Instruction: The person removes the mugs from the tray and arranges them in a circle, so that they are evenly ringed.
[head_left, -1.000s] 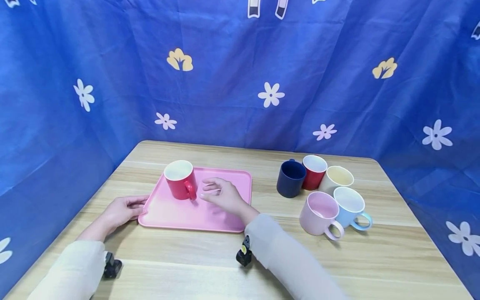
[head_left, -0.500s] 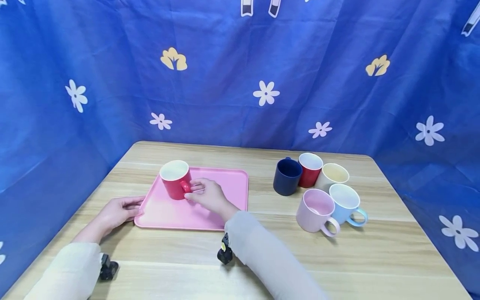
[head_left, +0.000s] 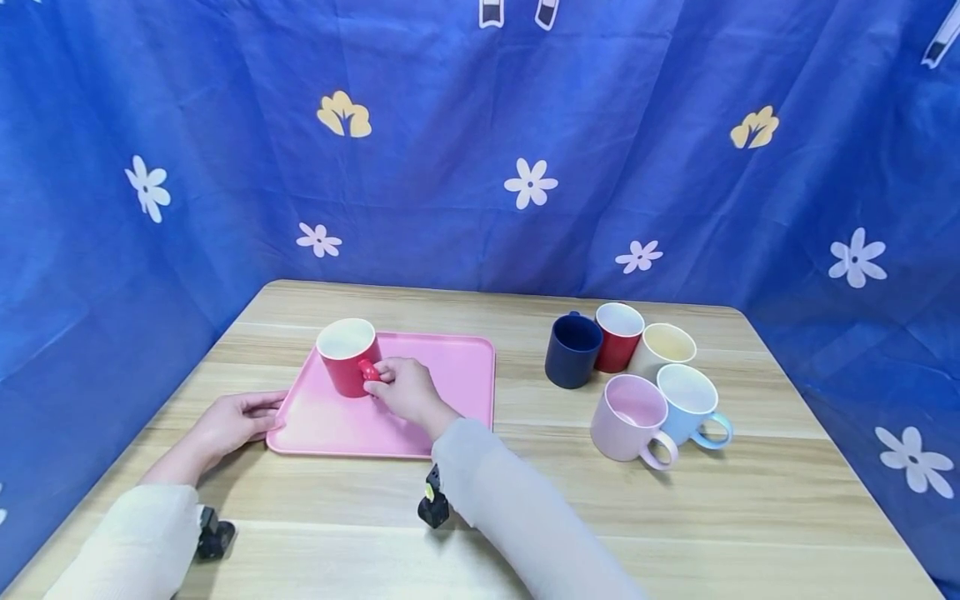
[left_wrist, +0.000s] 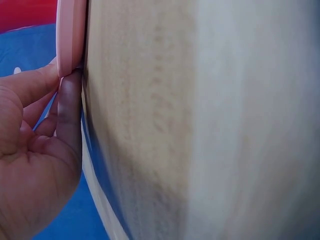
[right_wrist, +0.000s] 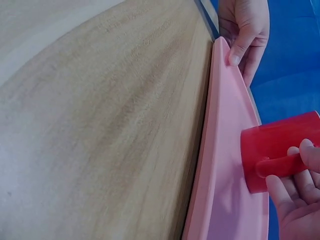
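Observation:
A pink tray (head_left: 352, 429) lies on the wooden table with a red mug (head_left: 347, 372), white inside, standing upright near its back left. My left hand (head_left: 228, 425) holds the tray's left front corner; in the right wrist view its thumb rests over the rim. The left wrist view shows that left hand (left_wrist: 40, 155) with a finger under the tray rim (left_wrist: 70, 45). My right hand (head_left: 408, 390) grips the mug's handle on its right side. Up close in the right wrist view, thumb and fingers of the right hand (right_wrist: 300, 205) are round the handle (right_wrist: 280, 166).
On the right side of the table stands a cluster of upright mugs: dark blue (head_left: 572, 354), red (head_left: 617, 342), cream (head_left: 660, 354), light blue (head_left: 686, 408) and pale pink (head_left: 626, 421). A blue flowered curtain (head_left: 450, 233) hangs behind the table and at both sides.
My right hand has moved left across the tray to the red mug and closed on its handle. The left hand has stayed at the tray's corner. The head view has shifted slightly.

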